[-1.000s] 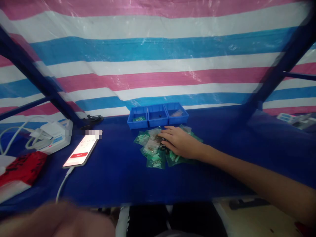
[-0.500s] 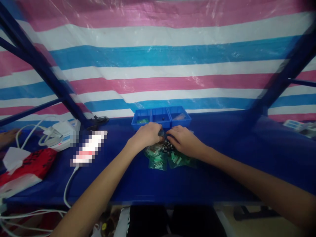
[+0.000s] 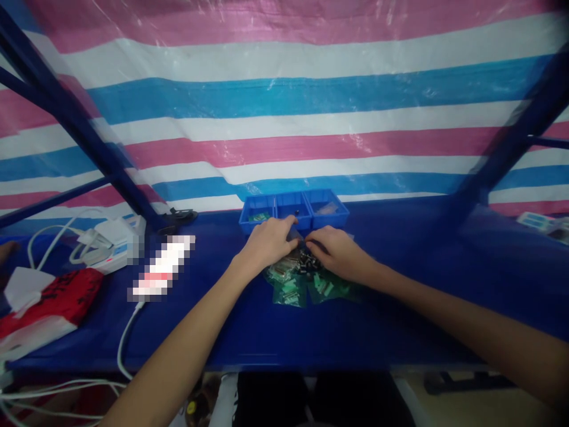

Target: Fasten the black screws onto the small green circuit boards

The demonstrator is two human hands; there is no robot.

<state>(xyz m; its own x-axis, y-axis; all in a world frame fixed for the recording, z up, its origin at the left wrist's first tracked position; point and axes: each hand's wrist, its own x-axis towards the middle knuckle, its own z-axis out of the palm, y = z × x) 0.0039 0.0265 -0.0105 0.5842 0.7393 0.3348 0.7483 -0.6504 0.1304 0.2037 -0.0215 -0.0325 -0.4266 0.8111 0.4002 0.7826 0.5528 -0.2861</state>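
Note:
My left hand (image 3: 267, 240) and my right hand (image 3: 336, 252) meet over a pile of small green bags (image 3: 291, 289) on the blue table (image 3: 400, 308). Their fingertips pinch a small clear bag (image 3: 294, 236) between them, just in front of the blue bins. Under the bag lies a cluster of small dark parts (image 3: 306, 262), on top of the green bags. A row of three joined blue bins (image 3: 311, 220) stands right behind the hands. The left bin holds something green, the middle one a dark bit, the right one a pale bag.
A phone (image 3: 160, 274) with a white cable lies left of the pile. Further left are a white power strip with chargers (image 3: 111, 244) and a red and white bag (image 3: 48, 299). Dark blue frame bars (image 3: 84, 136) rise on both sides before a striped tarp (image 3: 284, 101).
A second ago only my right hand lay on the pile. My left hand came in from the lower left and joined it over the bags; since then both hands shifted slightly towards the bins.

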